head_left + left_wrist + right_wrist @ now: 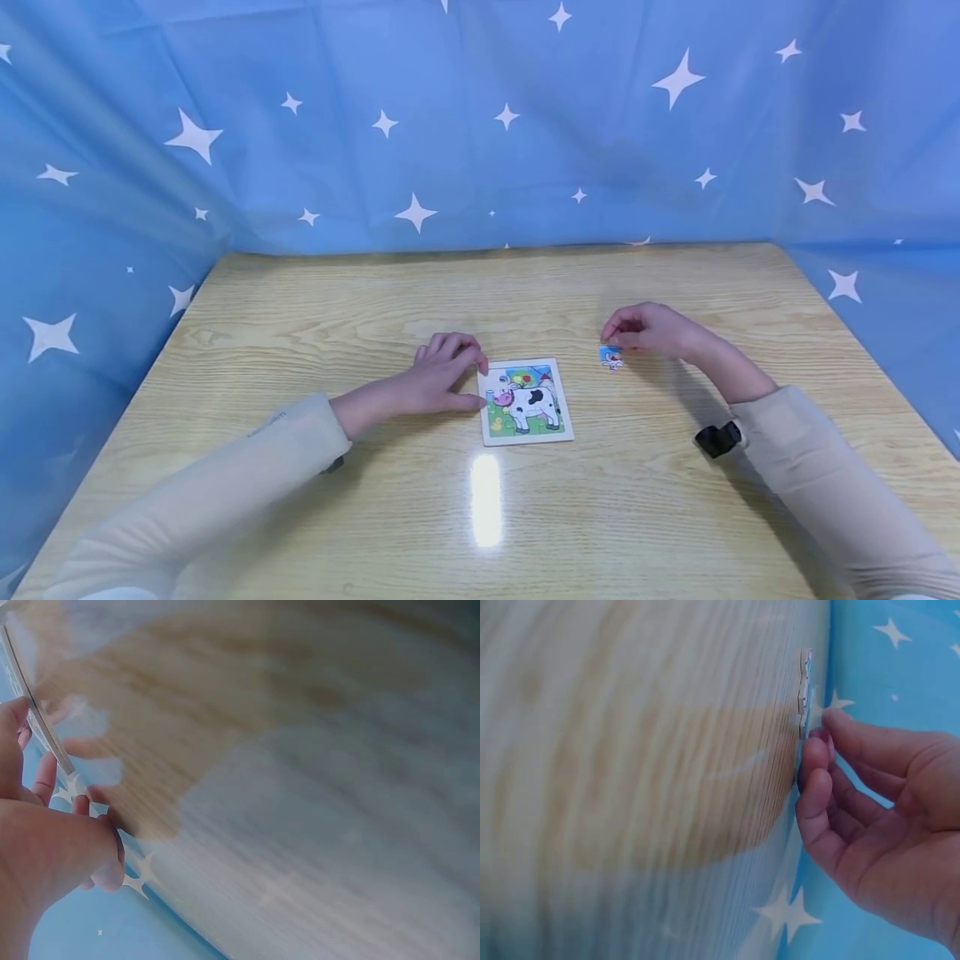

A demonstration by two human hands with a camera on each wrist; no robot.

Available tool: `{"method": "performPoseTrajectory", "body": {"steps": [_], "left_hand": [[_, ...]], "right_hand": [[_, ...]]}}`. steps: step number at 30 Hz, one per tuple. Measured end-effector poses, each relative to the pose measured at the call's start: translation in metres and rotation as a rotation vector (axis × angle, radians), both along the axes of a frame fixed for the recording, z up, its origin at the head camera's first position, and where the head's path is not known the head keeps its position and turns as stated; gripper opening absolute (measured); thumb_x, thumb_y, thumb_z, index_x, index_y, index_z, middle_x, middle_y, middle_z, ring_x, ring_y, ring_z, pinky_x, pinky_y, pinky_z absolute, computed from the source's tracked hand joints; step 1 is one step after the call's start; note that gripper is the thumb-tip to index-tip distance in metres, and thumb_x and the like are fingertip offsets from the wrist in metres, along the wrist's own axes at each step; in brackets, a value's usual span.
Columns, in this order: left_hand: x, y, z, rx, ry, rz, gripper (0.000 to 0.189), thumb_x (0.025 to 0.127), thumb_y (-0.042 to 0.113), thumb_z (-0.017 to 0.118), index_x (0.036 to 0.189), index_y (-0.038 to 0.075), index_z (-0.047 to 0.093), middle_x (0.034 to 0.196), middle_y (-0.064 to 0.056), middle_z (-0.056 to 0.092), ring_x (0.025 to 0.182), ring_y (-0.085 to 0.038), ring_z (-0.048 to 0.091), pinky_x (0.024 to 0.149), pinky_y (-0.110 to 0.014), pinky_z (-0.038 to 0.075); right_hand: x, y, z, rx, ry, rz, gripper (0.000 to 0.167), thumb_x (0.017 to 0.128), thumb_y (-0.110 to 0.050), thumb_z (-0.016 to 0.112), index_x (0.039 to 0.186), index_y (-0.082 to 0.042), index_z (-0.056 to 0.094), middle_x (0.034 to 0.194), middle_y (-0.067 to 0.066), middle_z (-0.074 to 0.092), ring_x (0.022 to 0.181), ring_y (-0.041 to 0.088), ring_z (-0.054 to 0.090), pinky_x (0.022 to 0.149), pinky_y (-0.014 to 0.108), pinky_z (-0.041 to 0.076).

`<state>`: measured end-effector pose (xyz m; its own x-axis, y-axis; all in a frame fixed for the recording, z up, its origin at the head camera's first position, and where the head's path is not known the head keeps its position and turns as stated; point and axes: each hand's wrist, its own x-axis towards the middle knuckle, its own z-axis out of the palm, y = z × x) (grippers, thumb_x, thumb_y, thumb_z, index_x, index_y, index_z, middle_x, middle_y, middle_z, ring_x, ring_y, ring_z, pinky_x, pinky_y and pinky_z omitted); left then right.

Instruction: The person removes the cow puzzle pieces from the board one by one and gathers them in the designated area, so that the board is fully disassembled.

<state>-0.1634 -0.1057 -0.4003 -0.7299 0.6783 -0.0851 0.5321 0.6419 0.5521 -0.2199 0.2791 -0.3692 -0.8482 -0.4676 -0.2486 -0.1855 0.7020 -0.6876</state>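
A square jigsaw tray (pixel 566 435) lies flat on the table with a cow picture (pixel 532 400) in it; its upper left corner shows bare white. My left hand (pixel 438 379) is at the tray's left edge, thumb and index finger apart and touching the border. In the left wrist view the left hand (pixel 52 825) is beside the thin tray edge (pixel 45 727). To the right of the tray my right hand (pixel 648 329) pinches the top edge of a small blue, white and red puzzle piece (pixel 611 358). In the right wrist view the fingertips (pixel 815 754) meet one end of the piece (pixel 805 682).
The wooden table (pixel 360 317) reaches back to a blue curtain (pixel 465 125) with white stars. A bright light reflection (pixel 486 500) lies on the tabletop below the tray. A black strap (pixel 717 439) sits at the right sleeve.
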Motion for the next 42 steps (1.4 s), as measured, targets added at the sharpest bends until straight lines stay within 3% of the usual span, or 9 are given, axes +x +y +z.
{"method": "performPoseTrajectory", "body": {"steps": [10, 17, 29, 36, 42], "left_hand": [[0.001, 0.000, 0.002, 0.003, -0.002, 0.001, 0.040, 0.101, 0.034, 0.077, 0.132, 0.015, 0.059, 0.163, -0.024, 0.038, 0.149, -0.048, 0.029, 0.109, -0.055, 0.031], [0.002, -0.001, 0.003, 0.004, -0.006, 0.006, 0.038, 0.101, 0.035, 0.078, 0.129, 0.017, 0.059, 0.162, -0.022, 0.039, 0.147, -0.046, 0.030, 0.105, -0.051, 0.031], [0.001, -0.001, 0.001, 0.002, -0.007, 0.007, 0.038, 0.101, 0.034, 0.078, 0.129, 0.016, 0.058, 0.162, -0.022, 0.038, 0.147, -0.047, 0.030, 0.107, -0.053, 0.032], [0.003, -0.002, 0.003, 0.011, -0.005, 0.001, 0.039, 0.101, 0.034, 0.077, 0.130, 0.016, 0.058, 0.162, -0.022, 0.039, 0.147, -0.047, 0.030, 0.107, -0.054, 0.031], [0.003, -0.002, 0.004, 0.021, -0.005, -0.005, 0.038, 0.102, 0.033, 0.076, 0.130, 0.015, 0.058, 0.162, -0.023, 0.039, 0.147, -0.047, 0.030, 0.107, -0.053, 0.031]], "right_hand": [[0.006, -0.011, 0.003, -0.027, 0.044, 0.013, 0.013, 0.108, 0.000, 0.064, 0.117, 0.008, 0.072, 0.093, 0.006, 0.068, 0.083, 0.021, 0.056, 0.071, 0.031, 0.049], [0.007, -0.020, 0.002, -0.029, 0.089, 0.065, 0.010, 0.107, -0.001, 0.068, 0.113, 0.004, 0.074, 0.101, 0.005, 0.074, 0.087, 0.019, 0.059, 0.074, 0.031, 0.050], [0.012, -0.043, 0.005, -0.032, 0.075, 0.114, 0.009, 0.108, -0.003, 0.068, 0.112, 0.001, 0.075, 0.103, 0.005, 0.076, 0.089, 0.019, 0.063, 0.081, 0.036, 0.053], [0.013, -0.054, 0.002, -0.052, 0.082, 0.149, 0.009, 0.106, 0.000, 0.068, 0.111, 0.001, 0.075, 0.100, 0.006, 0.075, 0.084, 0.019, 0.061, 0.075, 0.032, 0.051], [0.013, -0.062, 0.002, -0.031, 0.110, 0.173, 0.008, 0.106, -0.001, 0.069, 0.110, -0.001, 0.077, 0.104, 0.007, 0.076, 0.091, 0.019, 0.062, 0.082, 0.034, 0.052]]}}
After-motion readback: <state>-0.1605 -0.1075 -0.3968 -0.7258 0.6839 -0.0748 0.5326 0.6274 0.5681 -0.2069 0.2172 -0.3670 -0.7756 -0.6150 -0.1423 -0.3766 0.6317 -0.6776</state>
